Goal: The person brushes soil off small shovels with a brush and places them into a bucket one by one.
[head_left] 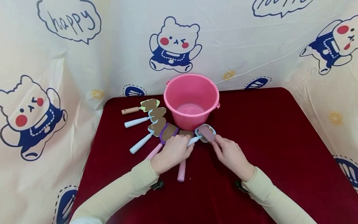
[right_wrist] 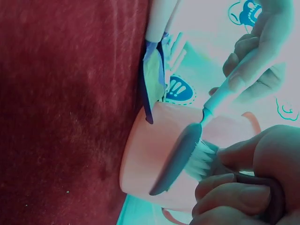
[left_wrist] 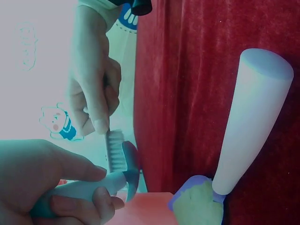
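Observation:
My left hand (head_left: 174, 151) grips the light-blue handle of a small hand trowel (right_wrist: 176, 161), its blade held close in front of the pink bucket (head_left: 191, 119). In my right hand (head_left: 232, 155) is a mauve scrub brush (head_left: 206, 133), held by its handle. In the right wrist view the brush's pale bristles (right_wrist: 201, 161) meet the blade's face. Some brown shows on the blade beside the brush. Below my left hand lies a pink-handled trowel (head_left: 181, 171), its brown-covered blade partly hidden by the hand.
Left of the bucket, more trowels fan out on the dark red cloth (head_left: 265, 140): one wooden-handled (head_left: 130, 110), two with light-blue handles (head_left: 141, 143), and one purple-rimmed (head_left: 168, 132). Brown covers their blades. A printed curtain (head_left: 126, 46) surrounds the table's back and sides.

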`<state>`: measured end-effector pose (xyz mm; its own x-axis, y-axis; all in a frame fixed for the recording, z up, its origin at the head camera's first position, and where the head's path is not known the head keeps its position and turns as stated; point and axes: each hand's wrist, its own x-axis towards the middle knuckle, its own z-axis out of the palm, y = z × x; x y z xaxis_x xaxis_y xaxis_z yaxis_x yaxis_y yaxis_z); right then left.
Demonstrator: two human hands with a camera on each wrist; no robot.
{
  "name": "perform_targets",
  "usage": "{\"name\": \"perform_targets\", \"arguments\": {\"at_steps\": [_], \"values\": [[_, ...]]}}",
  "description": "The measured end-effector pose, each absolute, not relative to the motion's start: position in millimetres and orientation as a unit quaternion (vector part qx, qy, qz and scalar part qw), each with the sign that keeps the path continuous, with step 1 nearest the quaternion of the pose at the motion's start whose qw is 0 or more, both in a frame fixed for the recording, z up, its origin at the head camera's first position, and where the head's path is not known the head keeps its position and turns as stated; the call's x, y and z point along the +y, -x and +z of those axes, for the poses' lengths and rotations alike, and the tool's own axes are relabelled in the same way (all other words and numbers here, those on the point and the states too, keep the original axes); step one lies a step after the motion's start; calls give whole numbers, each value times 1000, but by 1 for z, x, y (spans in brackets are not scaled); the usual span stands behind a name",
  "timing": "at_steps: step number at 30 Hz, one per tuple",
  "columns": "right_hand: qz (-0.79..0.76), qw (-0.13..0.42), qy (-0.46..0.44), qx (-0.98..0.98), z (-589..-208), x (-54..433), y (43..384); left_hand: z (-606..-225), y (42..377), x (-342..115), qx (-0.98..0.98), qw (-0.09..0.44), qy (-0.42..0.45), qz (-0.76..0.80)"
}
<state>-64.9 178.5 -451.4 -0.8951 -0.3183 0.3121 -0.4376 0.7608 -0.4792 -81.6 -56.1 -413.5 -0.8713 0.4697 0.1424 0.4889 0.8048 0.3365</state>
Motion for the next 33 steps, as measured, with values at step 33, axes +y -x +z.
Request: {"name": "perform_targets", "arguments": {"at_steps": [33], "values": [[283, 102, -240, -923, -455, 184, 66, -414, 81, -64, -943, -3, 257, -214]]}}
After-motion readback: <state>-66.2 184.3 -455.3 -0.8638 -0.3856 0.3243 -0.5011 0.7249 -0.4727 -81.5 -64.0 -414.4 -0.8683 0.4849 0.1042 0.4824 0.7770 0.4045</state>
